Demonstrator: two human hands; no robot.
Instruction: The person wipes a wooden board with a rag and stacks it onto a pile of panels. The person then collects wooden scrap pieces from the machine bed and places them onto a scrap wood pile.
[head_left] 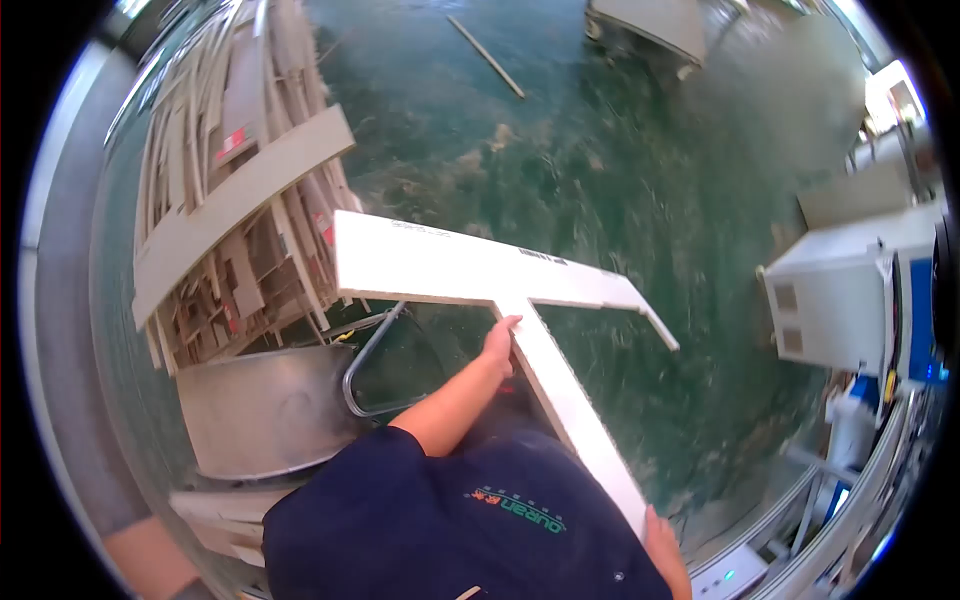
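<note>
A white panel offcut cut into a branching shape is held in front of my body. Its broad strip runs across to the right and ends in a thin bent piece. A narrow leg slants down from its middle towards my right side. My left hand grips this leg just below where it joins the broad strip, thumb on the top face and the other fingers hidden behind the edge. At the lower end of the leg, my right hand is closed on the board's edge, partly hidden by the board.
A heap of wood strips lies at the left, with a wide board across it. Nearby are a metal cart and its tubular handle. One loose strip lies on the green floor. A white machine cabinet stands right.
</note>
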